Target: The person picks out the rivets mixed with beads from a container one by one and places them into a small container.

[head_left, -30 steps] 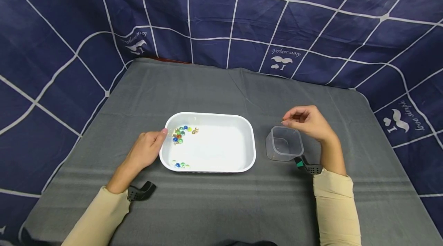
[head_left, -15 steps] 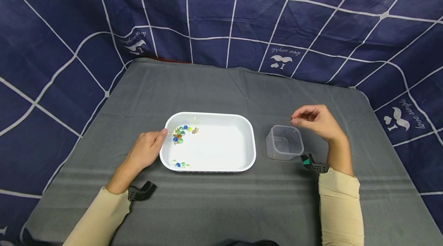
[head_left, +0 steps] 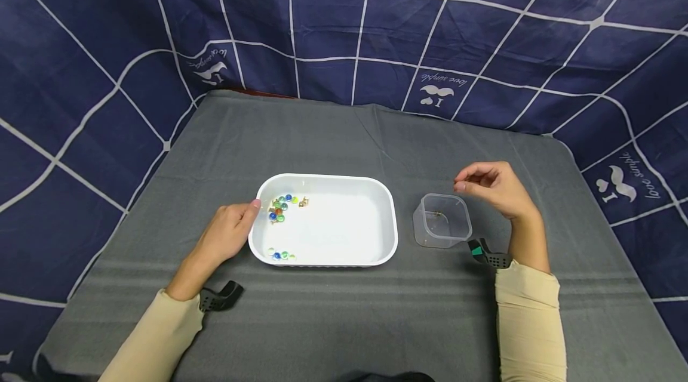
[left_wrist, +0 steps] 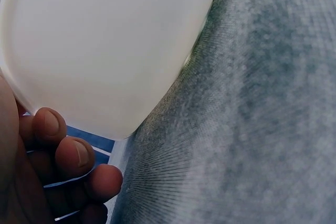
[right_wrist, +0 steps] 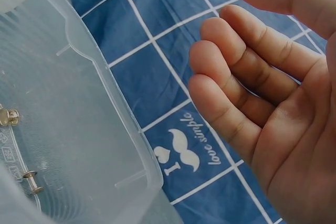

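A white tray (head_left: 344, 227) lies on the grey cloth. My left hand (head_left: 228, 230) grips its left rim, thumb on top and fingers curled below, as the left wrist view shows. Glass marbles (head_left: 280, 218) and gold metal pieces (head_left: 303, 202) are grouped inside at the left. To the tray's right stands a clear plastic box (head_left: 430, 237). My right hand (head_left: 491, 190) hovers beyond its upper right corner, fingers loosely bent, thumb apart, holding nothing. In the right wrist view, a small gold spool-shaped piece (right_wrist: 32, 182) and a second gold piece (right_wrist: 9, 116) appear in the box.
More marbles (head_left: 284, 256) lie along the tray's front left edge. The grey cloth (head_left: 333, 322) covers the table, and a blue checked curtain (head_left: 333, 18) hangs behind and at both sides. Each wrist wears a black camera mount (head_left: 220, 297).
My right hand has moved right and let go of a small gold piece. A gold speck now shows on the box floor. My left hand and the tray stay put.
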Available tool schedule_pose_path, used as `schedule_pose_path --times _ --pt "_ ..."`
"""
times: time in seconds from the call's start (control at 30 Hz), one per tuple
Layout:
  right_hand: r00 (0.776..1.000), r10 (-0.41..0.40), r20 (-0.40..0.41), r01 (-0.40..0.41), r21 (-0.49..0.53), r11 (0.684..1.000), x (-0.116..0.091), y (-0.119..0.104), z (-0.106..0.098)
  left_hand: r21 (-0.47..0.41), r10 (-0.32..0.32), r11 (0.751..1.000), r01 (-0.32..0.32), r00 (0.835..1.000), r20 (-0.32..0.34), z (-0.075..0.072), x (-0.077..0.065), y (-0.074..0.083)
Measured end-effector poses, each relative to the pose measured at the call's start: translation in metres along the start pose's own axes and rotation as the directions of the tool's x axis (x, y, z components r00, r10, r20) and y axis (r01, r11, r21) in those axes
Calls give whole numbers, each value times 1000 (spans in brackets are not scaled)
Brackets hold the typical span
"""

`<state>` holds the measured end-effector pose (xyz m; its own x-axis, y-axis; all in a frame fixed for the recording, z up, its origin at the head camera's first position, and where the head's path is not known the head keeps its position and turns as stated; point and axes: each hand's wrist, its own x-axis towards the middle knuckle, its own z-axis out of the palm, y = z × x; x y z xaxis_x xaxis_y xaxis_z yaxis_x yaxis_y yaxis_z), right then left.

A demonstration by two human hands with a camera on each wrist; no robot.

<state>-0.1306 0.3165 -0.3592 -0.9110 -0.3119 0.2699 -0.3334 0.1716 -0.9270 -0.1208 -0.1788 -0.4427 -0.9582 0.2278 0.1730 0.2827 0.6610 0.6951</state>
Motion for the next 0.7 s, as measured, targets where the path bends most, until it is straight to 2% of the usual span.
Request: schedule_pose_path --times 0.27,0.7 --pt "1000 22 3 -22 -20 1000 1 1 1 2 9 1000 -9 1000 0 0 0 0" --pt "999 26 32 -24 -66 998 9 -1 8 -1 -12 1000 12 1000 13 0 0 1"
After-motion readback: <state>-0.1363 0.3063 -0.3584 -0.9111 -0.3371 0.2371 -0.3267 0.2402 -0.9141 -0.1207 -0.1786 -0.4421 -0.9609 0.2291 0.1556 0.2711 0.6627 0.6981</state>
